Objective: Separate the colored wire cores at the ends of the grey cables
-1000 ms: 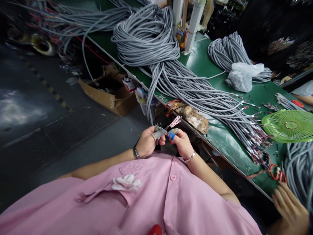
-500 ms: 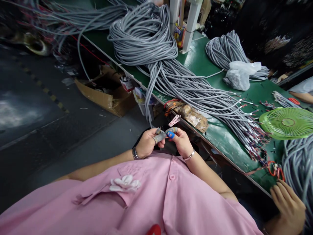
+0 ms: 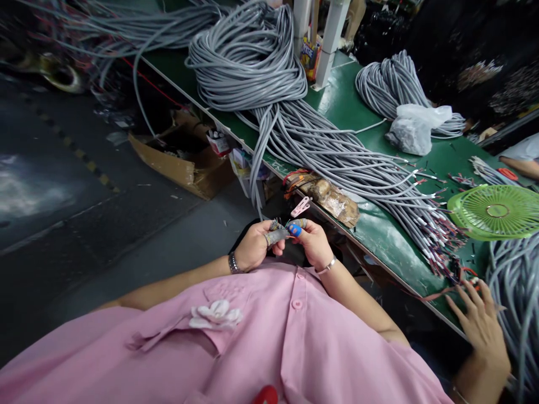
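My left hand point(image 3: 254, 246) is closed around the stripped end of a grey cable point(image 3: 255, 193), which hangs down from the table edge to my fingers. Fine loose wires point(image 3: 279, 223) stick up between my fingertips. My right hand point(image 3: 315, 243) pinches at the same wire ends, its fingertips almost touching the left ones. Grey finger covers wrap fingers on both hands, and a blue wrap point(image 3: 295, 230) is on my right thumb. Exactly which wires each finger grips is too small to make out.
Coiled grey cables point(image 3: 248, 62) lie along the green table point(image 3: 391, 249). A pink clothespin point(image 3: 300, 207), a tape-wrapped block point(image 3: 332, 201) and a green fan point(image 3: 497, 210) are nearby. At right another person's hand point(image 3: 480, 314) reaches over the table edge. A cardboard box point(image 3: 168, 168) sits below.
My hands stay nearly in place, with the fine wires now fanned out more. The other person's hand has moved up and left onto the orange-handled scissors, its fingers spread.
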Demonstrator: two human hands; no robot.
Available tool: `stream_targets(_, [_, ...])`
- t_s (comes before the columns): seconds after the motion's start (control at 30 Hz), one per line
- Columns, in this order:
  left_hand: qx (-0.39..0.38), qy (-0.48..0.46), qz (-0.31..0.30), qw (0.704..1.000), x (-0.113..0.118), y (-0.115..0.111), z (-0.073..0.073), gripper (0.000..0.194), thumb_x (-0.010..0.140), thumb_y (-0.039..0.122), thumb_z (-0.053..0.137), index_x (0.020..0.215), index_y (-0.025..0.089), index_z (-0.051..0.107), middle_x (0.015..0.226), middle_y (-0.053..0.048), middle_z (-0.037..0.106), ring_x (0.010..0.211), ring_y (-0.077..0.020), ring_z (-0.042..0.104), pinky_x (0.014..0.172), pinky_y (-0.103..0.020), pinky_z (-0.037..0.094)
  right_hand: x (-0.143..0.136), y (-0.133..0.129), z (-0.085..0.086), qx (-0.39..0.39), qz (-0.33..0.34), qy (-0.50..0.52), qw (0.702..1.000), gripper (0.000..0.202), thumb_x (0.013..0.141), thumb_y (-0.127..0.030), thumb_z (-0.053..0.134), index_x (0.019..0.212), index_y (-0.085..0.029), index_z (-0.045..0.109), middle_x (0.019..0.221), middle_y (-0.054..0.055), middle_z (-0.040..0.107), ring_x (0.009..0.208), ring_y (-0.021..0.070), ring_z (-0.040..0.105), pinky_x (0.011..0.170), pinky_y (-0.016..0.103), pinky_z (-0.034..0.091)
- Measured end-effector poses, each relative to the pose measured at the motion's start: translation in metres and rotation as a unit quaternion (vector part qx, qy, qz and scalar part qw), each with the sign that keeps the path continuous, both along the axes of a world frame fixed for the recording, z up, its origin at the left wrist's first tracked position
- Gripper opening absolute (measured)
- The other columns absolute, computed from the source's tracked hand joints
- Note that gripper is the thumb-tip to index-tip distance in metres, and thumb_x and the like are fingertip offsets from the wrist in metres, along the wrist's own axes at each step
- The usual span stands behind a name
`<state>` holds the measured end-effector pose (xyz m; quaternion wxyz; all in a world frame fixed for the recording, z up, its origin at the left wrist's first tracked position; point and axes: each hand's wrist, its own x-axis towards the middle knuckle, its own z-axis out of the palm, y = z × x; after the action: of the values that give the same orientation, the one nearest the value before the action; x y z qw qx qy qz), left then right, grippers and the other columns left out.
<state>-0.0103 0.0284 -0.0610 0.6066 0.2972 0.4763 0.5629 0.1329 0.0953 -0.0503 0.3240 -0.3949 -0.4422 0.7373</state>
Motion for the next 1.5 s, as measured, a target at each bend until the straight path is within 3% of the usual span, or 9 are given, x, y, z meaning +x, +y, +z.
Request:
stream_targets(0.23, [-0.013, -0.056, 0.013, 0.998, 0.000, 0.002, 0.000, 0.017, 0.073, 0.030, 0.067, 0.076, 0.014, 0.061, 0.055, -0.001, 0.062, 0.042, -0.0106, 0.053, 0.042, -0.022, 0.042, 0.000, 0.000, -0.004, -0.038, 0.017, 0.035, 0.998, 0.029, 0.063, -0.036, 0.080, 0.078, -0.017, 0.064, 0.076, 0.000, 0.064, 0.064, 0.0108, 0.055, 0.058, 0.022, 0.043])
stream_targets(0.5, [-0.036, -0.058, -0.080, 0.994, -0.001, 0.001, -0.003, 0.020, 0.073, 0.033, 0.067, 0.073, 0.014, 0.061, 0.050, -0.001, 0.060, 0.039, -0.0106, 0.051, 0.039, -0.022, 0.039, -0.003, 0.003, -0.002, -0.047, 0.062, 0.068, 0.995, 0.035, 0.060, -0.039, 0.082, 0.077, -0.017, 0.061, 0.069, 0.000, 0.062, 0.060, 0.0121, 0.056, 0.062, 0.026, 0.045])
stream_targets(0.63, [-0.012, -0.026, -0.033, 0.999, 0.000, -0.001, -0.004, 0.017, 0.073, 0.030, 0.069, 0.072, 0.014, 0.061, 0.055, -0.001, 0.062, 0.042, -0.0107, 0.053, 0.041, -0.022, 0.042, 0.000, 0.004, -0.004, -0.042, 0.008, 0.055, 0.998, 0.031, 0.067, -0.043, 0.076, 0.078, -0.018, 0.061, 0.070, -0.001, 0.060, 0.055, 0.0080, 0.048, 0.055, 0.022, 0.043])
stream_targets(0.77, [0.010, 0.007, -0.005, 1.000, 0.000, -0.002, -0.004, 0.016, 0.075, 0.029, 0.069, 0.074, 0.015, 0.061, 0.058, 0.000, 0.063, 0.044, -0.0104, 0.054, 0.043, -0.022, 0.044, 0.007, 0.000, -0.003, -0.087, 0.028, 0.034, 0.995, 0.039, 0.071, -0.054, 0.070, 0.087, -0.018, 0.063, 0.077, 0.001, 0.060, 0.056, 0.0086, 0.050, 0.052, 0.023, 0.045])
stream_targets(1.0, [0.002, 0.094, -0.039, 0.995, 0.000, -0.002, 0.001, 0.019, 0.075, 0.031, 0.069, 0.073, 0.015, 0.060, 0.059, -0.001, 0.063, 0.047, -0.0116, 0.058, 0.045, -0.022, 0.044, 0.003, -0.008, 0.007, 0.030, 0.026, -0.024, 0.999, 0.029, 0.067, -0.038, 0.077, 0.079, -0.017, 0.062, 0.071, -0.001, 0.060, 0.061, 0.0100, 0.052, 0.054, 0.022, 0.041])
stream_targets(1.1, [0.001, 0.087, -0.031, 0.996, 0.001, -0.002, 0.001, 0.019, 0.076, 0.031, 0.069, 0.071, 0.015, 0.061, 0.059, -0.001, 0.063, 0.047, -0.0115, 0.058, 0.046, -0.022, 0.046, 0.002, -0.008, 0.005, 0.016, 0.011, -0.020, 1.000, 0.025, 0.067, -0.036, 0.076, 0.077, -0.017, 0.062, 0.067, -0.002, 0.059, 0.056, 0.0091, 0.049, 0.053, 0.022, 0.040])
stream_targets(1.37, [-0.003, -0.003, 0.069, 0.998, 0.003, 0.000, -0.001, 0.016, 0.074, 0.028, 0.070, 0.075, 0.014, 0.061, 0.059, 0.000, 0.064, 0.047, -0.0112, 0.057, 0.045, -0.022, 0.046, 0.004, -0.013, -0.005, -0.015, -0.010, 0.011, 1.000, 0.026, 0.067, -0.036, 0.076, 0.077, -0.017, 0.062, 0.066, -0.003, 0.058, 0.053, 0.0083, 0.046, 0.052, 0.023, 0.040])
stream_targets(1.5, [-0.012, -0.005, 0.052, 0.999, 0.003, 0.000, 0.003, 0.016, 0.074, 0.027, 0.069, 0.074, 0.014, 0.060, 0.058, 0.000, 0.064, 0.045, -0.0109, 0.056, 0.045, -0.023, 0.046, 0.003, -0.013, -0.005, -0.035, -0.024, 0.031, 0.999, 0.023, 0.067, -0.032, 0.076, 0.075, -0.017, 0.061, 0.061, -0.004, 0.055, 0.051, 0.0076, 0.044, 0.052, 0.022, 0.039])
